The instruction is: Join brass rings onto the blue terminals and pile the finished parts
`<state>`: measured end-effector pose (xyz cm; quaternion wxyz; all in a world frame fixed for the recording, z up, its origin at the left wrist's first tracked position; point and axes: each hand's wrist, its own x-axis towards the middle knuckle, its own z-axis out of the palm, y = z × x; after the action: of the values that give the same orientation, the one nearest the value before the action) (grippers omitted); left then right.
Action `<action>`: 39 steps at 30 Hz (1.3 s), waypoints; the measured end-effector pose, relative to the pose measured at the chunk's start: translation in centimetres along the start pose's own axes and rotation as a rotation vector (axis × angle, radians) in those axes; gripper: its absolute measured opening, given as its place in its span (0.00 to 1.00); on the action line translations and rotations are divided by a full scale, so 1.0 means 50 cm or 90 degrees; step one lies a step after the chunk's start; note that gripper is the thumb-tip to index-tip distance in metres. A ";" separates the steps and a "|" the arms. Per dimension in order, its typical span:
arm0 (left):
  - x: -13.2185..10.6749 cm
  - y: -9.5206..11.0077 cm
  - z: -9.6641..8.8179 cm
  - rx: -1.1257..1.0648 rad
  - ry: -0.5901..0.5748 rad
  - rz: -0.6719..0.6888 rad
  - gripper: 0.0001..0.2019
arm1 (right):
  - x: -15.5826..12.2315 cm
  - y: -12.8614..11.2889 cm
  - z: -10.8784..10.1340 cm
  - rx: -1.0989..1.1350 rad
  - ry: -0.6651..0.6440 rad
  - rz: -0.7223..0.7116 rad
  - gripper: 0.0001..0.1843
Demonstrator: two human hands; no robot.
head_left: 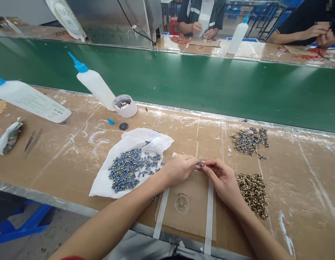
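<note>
My left hand and my right hand meet above a taped cardboard pad. Their fingertips pinch a small blue part with a dark and gold end. Left of my left hand, a heap of small blue-and-yellow parts lies on a white sheet. Close beside my right wrist is a pile of small brown-and-gold curved parts. Beyond it lies a group of joined-looking blue and gold pieces. A small clear cup with a thin stick in it stands on the cardboard.
Two white bottles with blue caps, one upright-tilted and one leaning, are at the left. Near them are a tape roll, a black cap and tweezers. A green belt runs across; two people work beyond it.
</note>
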<state>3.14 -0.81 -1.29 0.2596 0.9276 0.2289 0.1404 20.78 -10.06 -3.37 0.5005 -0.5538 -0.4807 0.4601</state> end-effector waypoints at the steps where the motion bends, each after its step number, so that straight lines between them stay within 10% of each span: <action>1: 0.000 0.001 -0.001 -0.003 0.002 -0.001 0.09 | 0.000 -0.001 0.000 0.002 -0.001 0.002 0.10; 39: 0.002 0.000 -0.003 -0.049 -0.031 -0.002 0.11 | 0.002 -0.011 -0.003 0.020 0.023 0.069 0.12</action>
<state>3.18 -0.67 -1.16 0.3009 0.9197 0.2182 0.1263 20.89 -9.94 -2.82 0.4920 -0.5792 -0.4337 0.4842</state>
